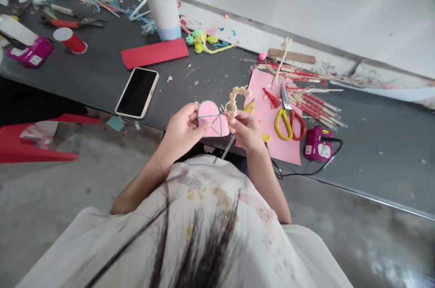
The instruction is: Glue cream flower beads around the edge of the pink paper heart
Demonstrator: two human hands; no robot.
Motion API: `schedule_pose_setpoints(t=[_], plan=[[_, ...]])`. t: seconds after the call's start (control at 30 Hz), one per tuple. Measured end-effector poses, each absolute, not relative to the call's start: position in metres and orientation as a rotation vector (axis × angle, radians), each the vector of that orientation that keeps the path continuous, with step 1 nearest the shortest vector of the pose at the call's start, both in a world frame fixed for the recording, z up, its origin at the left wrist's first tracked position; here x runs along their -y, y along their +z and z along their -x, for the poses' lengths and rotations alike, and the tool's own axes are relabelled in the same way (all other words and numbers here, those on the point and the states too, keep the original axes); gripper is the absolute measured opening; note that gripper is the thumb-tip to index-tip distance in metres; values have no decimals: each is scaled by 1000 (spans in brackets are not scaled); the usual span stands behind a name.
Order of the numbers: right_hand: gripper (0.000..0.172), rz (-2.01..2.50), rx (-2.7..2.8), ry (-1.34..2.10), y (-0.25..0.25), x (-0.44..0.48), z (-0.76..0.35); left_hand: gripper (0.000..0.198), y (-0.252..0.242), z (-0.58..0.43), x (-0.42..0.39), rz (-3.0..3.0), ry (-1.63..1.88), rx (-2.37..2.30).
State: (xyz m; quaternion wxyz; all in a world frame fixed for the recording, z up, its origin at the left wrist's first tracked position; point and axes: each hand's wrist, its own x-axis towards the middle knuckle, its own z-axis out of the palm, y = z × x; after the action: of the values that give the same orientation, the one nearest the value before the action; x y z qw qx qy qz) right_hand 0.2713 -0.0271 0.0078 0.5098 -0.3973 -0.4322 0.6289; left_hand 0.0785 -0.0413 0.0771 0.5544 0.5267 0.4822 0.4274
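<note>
**Bead strand meets the pink card, mostly unattached**

The tabletop (102, 75) runs dark and cluttered beyond both hands, its near edge just under them. Far past the hands stands a white bottle (161, 2) with a red strip of paper (154, 52) lying at its foot. A phone (137, 92) lies face up to the left of the left hand, near the tabletop's edge. To the right of the right hand a pink sheet (268, 116) carries yellow and red scissors (288, 120), with a bundle of red sticks (316, 104) beyond them and a small magenta device (317, 145) with a black cord further right.

The left hand (181, 132) is closed on the pink card (211, 119), a rounded piece edged in teal with lines drawn across it, thumb on its face. The right hand (246, 129) pinches the lower end of a cream bead strand (236, 100), which arches up and away from the fingers. Card and strand meet at the card's right edge, between the two hands and just above the tabletop's edge.

Judged from this, the card is already cut and outlined. The strand seems joined, if at all, only at one spot; most of it stands free, so the bulk of the edging appears left to do. Whether any glue holds it cannot be told.
</note>
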Motion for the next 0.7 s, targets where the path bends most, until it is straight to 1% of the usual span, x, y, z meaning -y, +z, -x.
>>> schedule_pose_setpoints(t=[0.23, 0.3, 0.43, 0.5, 0.6, 0.7], plan=[[30, 941, 943, 1620, 14, 30, -267, 45, 61, -69, 35, -1452, 982, -1289], [30, 919, 915, 1635, 16, 31, -266, 45, 62, -67, 34, -1553, 980, -1339], [31, 908, 931, 1658, 15, 33, -266, 35, 71, -65, 34, -1703, 962, -1335], [32, 908, 954, 1663, 14, 34, -266, 33, 74, -65, 34, -1736, 967, -1322], [28, 914, 1031, 1606, 14, 33, -267, 40, 75, -67, 34, -1772, 1006, -1324], [22, 966, 1141, 1473, 21, 32, -267, 45, 73, -70, 34, -1869, 1111, -1369]])
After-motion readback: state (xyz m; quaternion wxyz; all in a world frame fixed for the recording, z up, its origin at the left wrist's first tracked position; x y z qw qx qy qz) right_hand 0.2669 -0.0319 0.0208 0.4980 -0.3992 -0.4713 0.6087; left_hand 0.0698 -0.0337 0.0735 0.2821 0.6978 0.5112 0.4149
